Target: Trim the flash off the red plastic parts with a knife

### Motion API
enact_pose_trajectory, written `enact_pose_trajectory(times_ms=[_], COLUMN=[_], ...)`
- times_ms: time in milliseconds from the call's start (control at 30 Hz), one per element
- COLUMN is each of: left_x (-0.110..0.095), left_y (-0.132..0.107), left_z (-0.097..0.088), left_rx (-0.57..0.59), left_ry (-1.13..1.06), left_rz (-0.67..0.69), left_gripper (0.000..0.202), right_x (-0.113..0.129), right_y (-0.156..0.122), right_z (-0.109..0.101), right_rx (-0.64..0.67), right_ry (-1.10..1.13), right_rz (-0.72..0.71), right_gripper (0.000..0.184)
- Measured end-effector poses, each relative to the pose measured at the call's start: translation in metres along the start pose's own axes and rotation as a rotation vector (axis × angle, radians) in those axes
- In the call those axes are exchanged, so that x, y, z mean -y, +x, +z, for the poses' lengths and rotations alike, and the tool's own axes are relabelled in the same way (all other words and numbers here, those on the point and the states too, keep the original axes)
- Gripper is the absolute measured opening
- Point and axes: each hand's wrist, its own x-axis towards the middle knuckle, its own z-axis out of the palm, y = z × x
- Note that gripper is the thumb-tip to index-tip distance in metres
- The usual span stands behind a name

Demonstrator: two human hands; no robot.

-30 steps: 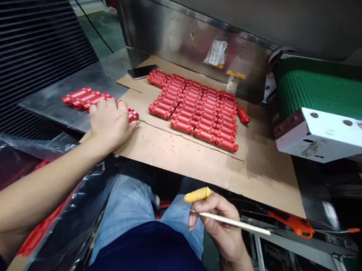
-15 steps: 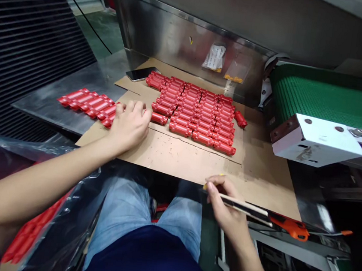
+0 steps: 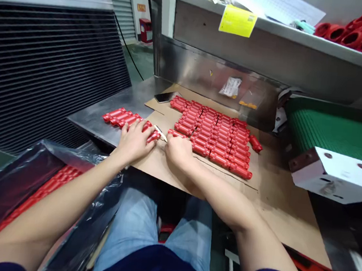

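My left hand bends over a slanted row of red ribbed plastic cylinders at the left of the cardboard, with one cylinder end showing between thumb and forefinger. My right hand is closed close beside it, its fingers around a thin pale stick-like tool that points up and left toward the row. The fingertips are partly hidden. A red cylinder lies just beyond the right hand. Beside it is a large block of like cylinders in several columns.
A cardboard sheet covers the metal table. A phone lies at the back, and a lone red cylinder right of the block. The green conveyor with its white bracket stands at right. A plastic-lined box of red parts is lower left.
My right hand has moved from the front edge to the left, beside my left hand, with the pale tool in it. The view has tilted up, bringing the shelf into sight.
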Motion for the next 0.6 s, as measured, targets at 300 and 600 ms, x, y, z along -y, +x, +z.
enact_pose_trajectory(times_ms=[300, 600], left_x=[-0.004, -0.011], left_y=[-0.002, -0.002], left_z=[0.007, 0.003], left_rx=[-0.033, -0.011], left_ry=[-0.041, -0.03], left_rz=[-0.002, -0.023], left_gripper=[0.057, 0.057], right_x=[-0.002, -0.006], right_y=[0.033, 0.04], right_z=[0.022, -0.006], right_rx=[0.049, 0.047], right_ry=[-0.051, 0.057], right_rz=[0.108, 0.082], right_gripper=[0.034, 0.027])
